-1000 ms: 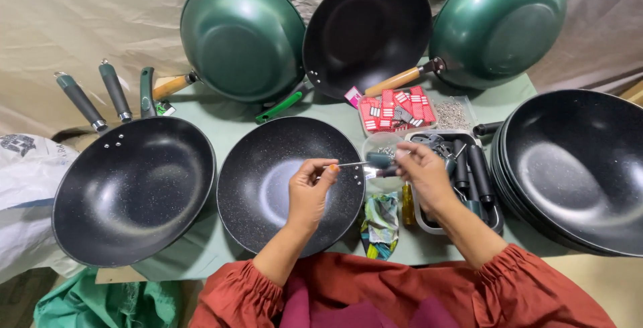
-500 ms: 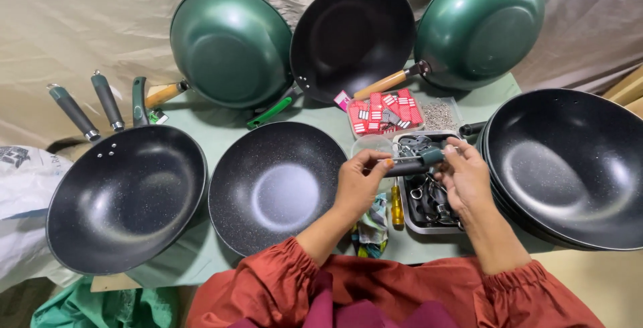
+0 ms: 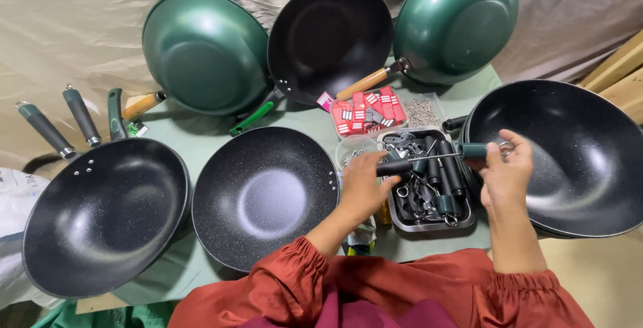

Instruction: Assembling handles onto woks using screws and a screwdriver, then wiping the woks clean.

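Head view shows both hands working over a metal tray (image 3: 462, 222) of dark handle parts near the front edge of a green-covered table (image 3: 201, 134). Left hand (image 3: 362, 186) is closed around a black pan handle (image 3: 395, 166), its fingers wrapped over the near end. Right hand (image 3: 506, 174) pinches a green-capped handle piece (image 3: 474, 150) between thumb and fingers, held above the tray's right end. A thin metal rod (image 3: 435, 156) runs between the two pieces, joining them in one line from hand to hand.

Just left of the tray sits a black speckled wok (image 3: 264, 194) without a handle, and farther left, at the table's left edge, a second black wok (image 3: 100, 214). A stack of black woks (image 3: 569, 154) fills the right edge, touching the tray. Along the back edge three pans lean against a beige cloth backdrop: a green wok (image 3: 204, 50) showing its underside, a black pan (image 3: 328, 33) facing forward, and another green wok (image 3: 455, 23) with a wooden handle. Red packets (image 3: 368, 108) and a clear bag of small screws (image 3: 423, 109) lie behind the tray. Three loose green handles (image 3: 80, 117) stand near the back left corner.
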